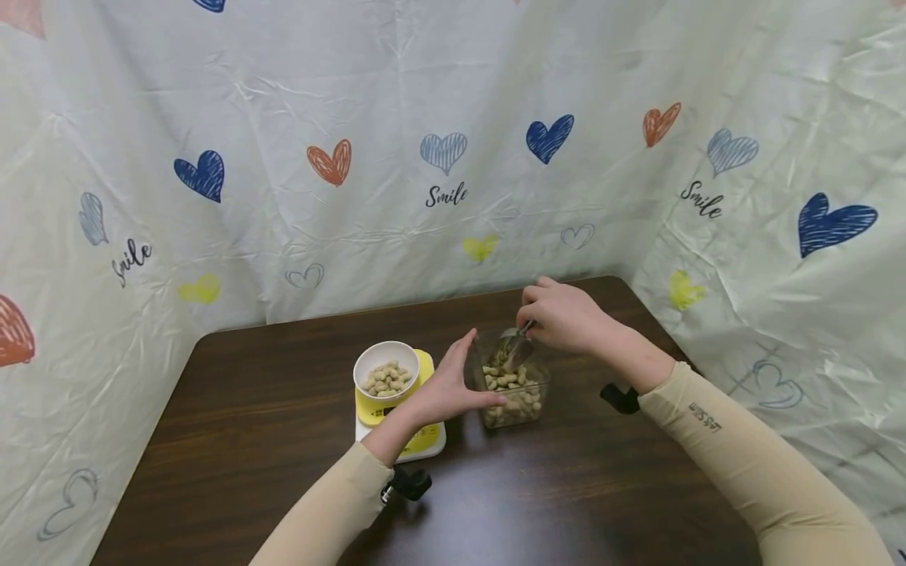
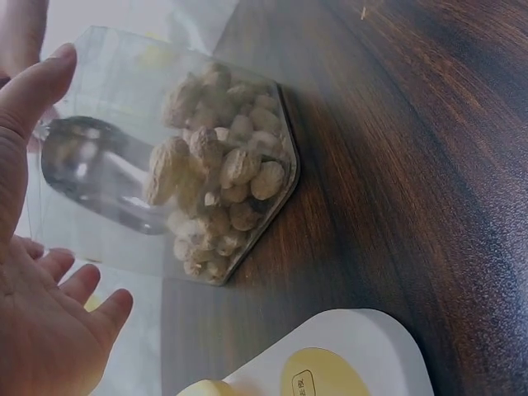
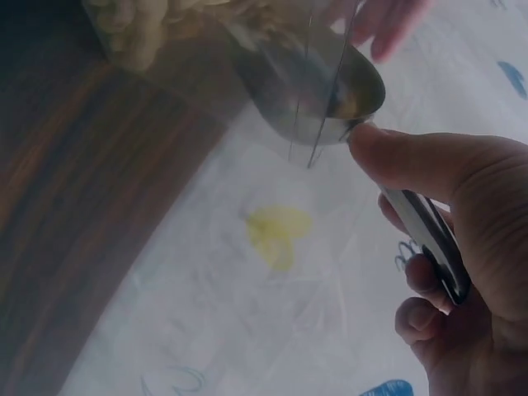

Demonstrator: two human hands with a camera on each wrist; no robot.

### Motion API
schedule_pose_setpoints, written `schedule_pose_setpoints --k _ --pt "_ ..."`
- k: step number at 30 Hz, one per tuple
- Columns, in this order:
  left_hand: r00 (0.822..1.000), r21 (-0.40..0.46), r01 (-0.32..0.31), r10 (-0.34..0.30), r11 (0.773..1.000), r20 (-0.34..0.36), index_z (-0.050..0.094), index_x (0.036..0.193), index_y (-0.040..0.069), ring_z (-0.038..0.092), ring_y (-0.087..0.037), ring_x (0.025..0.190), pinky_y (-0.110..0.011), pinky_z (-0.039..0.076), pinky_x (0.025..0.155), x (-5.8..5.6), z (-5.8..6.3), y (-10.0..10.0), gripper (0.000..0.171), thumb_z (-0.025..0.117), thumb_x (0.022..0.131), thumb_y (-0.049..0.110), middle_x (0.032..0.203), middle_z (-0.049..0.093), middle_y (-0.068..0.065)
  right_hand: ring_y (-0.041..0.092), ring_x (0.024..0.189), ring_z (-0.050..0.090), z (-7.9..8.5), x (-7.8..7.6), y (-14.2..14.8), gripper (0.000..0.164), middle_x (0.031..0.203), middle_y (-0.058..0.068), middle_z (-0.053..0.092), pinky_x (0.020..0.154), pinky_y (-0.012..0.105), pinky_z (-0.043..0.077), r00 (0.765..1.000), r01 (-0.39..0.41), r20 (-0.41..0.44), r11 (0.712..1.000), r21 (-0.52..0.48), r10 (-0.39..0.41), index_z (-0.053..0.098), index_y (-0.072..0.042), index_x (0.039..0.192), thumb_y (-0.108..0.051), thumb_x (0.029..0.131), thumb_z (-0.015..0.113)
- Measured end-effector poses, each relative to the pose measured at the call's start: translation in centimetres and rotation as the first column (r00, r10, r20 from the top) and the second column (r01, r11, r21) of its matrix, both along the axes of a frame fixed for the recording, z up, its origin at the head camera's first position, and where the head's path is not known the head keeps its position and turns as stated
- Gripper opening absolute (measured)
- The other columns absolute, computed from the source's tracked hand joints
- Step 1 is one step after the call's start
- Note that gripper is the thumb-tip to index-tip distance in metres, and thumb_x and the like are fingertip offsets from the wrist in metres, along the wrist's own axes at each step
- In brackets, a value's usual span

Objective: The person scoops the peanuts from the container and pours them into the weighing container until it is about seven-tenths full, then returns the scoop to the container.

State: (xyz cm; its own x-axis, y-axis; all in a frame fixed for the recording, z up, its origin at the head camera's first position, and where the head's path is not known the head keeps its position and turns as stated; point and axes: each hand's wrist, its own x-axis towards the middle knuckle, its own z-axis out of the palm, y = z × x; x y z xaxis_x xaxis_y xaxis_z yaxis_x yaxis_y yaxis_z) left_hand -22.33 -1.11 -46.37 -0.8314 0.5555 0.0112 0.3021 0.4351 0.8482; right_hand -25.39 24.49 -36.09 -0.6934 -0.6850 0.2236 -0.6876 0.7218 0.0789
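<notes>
A clear plastic container (image 1: 514, 405) stands on the table, holding peanuts (image 2: 239, 169) in their shells. My left hand (image 1: 453, 387) grips its left side, thumb along the near wall and fingers spread at the far corner. The fingers (image 2: 99, 309) are nearly straight in the left wrist view. From above the container's far right rim, my right hand (image 1: 566, 316) holds a metal scoop (image 3: 309, 103) by its handle, thumb on top and fingers curled underneath. The scoop's bowl tilts down inside the container, its tip among the peanuts. Peanuts partly hide that tip.
Left of the container, a white bowl (image 1: 364, 365) with some peanuts rests on a yellow and white kitchen scale (image 1: 429, 448). The left forearm passes over part of the scale. A heart-print curtain (image 1: 396, 259) hangs behind the dark wooden table (image 1: 255, 417).
</notes>
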Motion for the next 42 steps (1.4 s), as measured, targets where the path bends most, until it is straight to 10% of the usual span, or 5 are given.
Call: schedule_pose_setpoints --k 16,29,37,42 --pt "1.0 0.019 -0.005 0.005 1.0 -0.003 0.003 0.165 0.031 0.026 -0.022 0.15 -0.049 0.034 0.114 0.0 0.1 0.3 0.12 0.085 0.081 0.052 0.166 0.019 -0.004 0.017 0.085 0.054 -1.1 -1.1 0.0 0.01 0.092 -0.007 0.06 0.077 0.039 0.048 0.953 0.018 0.303 1.0 -0.01 -0.014 0.08 -0.025 0.091 -0.019 0.085 0.086" --pt "1.0 0.017 -0.016 0.016 1.0 0.001 0.003 0.165 0.03 0.026 -0.019 0.149 -0.048 0.033 0.114 -0.1 -0.2 0.2 0.12 0.085 0.081 0.052 0.165 0.02 -0.003 0.007 0.081 0.056 -0.7 -1.9 -0.4 0.006 0.095 -0.011 0.06 0.075 0.035 0.05 0.871 0.028 0.489 0.999 0.033 -0.041 0.079 -0.028 0.092 -0.024 0.089 0.082" --pt "1.0 0.024 -0.013 0.013 1.0 -0.002 0.002 0.165 0.03 0.024 -0.018 0.15 -0.047 0.032 0.115 0.0 0.0 0.2 0.121 0.085 0.08 0.053 0.166 0.019 -0.002 0.012 0.085 0.059 0.2 -2.6 0.4 0.004 0.098 -0.007 0.061 0.075 0.036 0.05 0.772 0.117 0.63 0.993 -0.011 -0.084 0.078 -0.026 0.092 -0.026 0.09 0.081" --pt "1.0 0.024 -0.01 0.01 1.0 -0.003 0.003 0.165 0.03 0.024 -0.017 0.15 -0.047 0.032 0.115 -0.1 -0.1 0.1 0.122 0.085 0.079 0.055 0.166 0.019 -0.003 0.01 0.087 0.06 -0.4 -2.9 0.0 0.004 0.099 -0.007 0.06 0.076 0.036 0.051 0.771 0.077 0.634 0.997 0.003 -0.061 0.078 -0.026 0.091 -0.028 0.09 0.081"
